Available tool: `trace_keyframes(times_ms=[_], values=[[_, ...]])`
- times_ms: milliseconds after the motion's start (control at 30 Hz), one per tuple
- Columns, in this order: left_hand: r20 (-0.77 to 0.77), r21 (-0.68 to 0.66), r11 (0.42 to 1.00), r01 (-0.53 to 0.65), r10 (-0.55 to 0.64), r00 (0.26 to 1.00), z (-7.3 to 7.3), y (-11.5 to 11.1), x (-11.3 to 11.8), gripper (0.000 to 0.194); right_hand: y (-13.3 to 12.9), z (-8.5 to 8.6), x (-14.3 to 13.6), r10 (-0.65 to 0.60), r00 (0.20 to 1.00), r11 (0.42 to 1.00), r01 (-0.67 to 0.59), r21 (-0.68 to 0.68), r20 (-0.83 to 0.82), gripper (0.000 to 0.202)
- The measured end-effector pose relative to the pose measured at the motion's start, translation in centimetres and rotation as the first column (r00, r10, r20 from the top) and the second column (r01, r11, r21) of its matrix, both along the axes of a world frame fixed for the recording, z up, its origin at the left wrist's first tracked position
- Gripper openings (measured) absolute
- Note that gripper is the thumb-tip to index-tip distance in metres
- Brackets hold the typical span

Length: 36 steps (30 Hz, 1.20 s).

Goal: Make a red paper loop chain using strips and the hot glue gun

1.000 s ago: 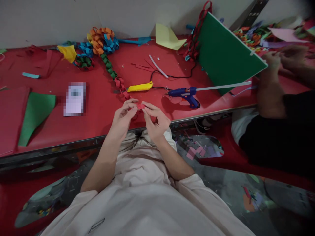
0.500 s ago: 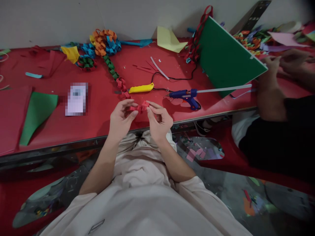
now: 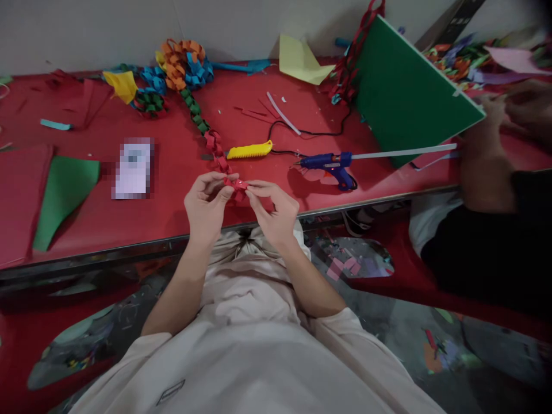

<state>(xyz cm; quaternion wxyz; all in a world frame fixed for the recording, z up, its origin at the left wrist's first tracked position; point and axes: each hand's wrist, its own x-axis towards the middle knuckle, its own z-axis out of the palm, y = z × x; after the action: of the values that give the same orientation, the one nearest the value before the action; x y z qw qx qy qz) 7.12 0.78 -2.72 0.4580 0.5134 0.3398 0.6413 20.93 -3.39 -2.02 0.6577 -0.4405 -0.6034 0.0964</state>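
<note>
A paper chain [image 3: 214, 144] with red, green, orange and blue links runs from the back of the table to my hands. My left hand [image 3: 206, 204] pinches red links near its end. With thumb and fingertips, my right hand [image 3: 275, 208] grips a red paper link [image 3: 240, 187] at that same end. Just beyond my hands lies a yellow box cutter [image 3: 250, 150], its blade pointing left. Right of my right hand, a blue glue gun [image 3: 330, 165] rests on its side with a long white glue stick in its back.
A green board [image 3: 414, 92] leans at the right, with red chain behind it. Another person's hands [image 3: 513, 106] work beyond it. Yellow paper [image 3: 302, 60], green paper [image 3: 66, 195] and a blurred pale rectangle [image 3: 133, 168] lie on the red table. A black cord [image 3: 319, 135] trails behind the glue gun.
My right hand has moved left, bringing its red link against the links in my left hand. The view has shifted slightly.
</note>
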Motion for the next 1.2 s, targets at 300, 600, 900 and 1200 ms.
trace_keyframes(times_ms=[300,600,900,1200], values=[[-0.196,0.171,0.975,-0.142,0.175,0.965,-0.2,0.3,-0.5,0.022,-0.2,0.0,0.6,0.012,0.982,1.0,-0.009,-0.018,0.189,0.013],[-0.398,0.368,0.924,-0.103,0.257,0.881,1.0,-0.1,-0.7,0.015,-0.5,-0.3,1.2,0.041,0.957,0.996,-0.017,-0.083,0.286,0.019],[-0.506,0.363,0.932,0.01,0.188,0.842,1.2,-0.1,-1.0,0.016,-0.5,-0.4,1.6,0.03,0.95,0.999,-0.019,-0.036,0.31,0.019],[-0.494,0.012,0.985,0.169,-0.141,0.858,2.1,-0.4,-2.4,0.021,-0.2,-0.8,2.8,0.119,0.949,0.993,-0.114,-0.035,0.292,0.026]])
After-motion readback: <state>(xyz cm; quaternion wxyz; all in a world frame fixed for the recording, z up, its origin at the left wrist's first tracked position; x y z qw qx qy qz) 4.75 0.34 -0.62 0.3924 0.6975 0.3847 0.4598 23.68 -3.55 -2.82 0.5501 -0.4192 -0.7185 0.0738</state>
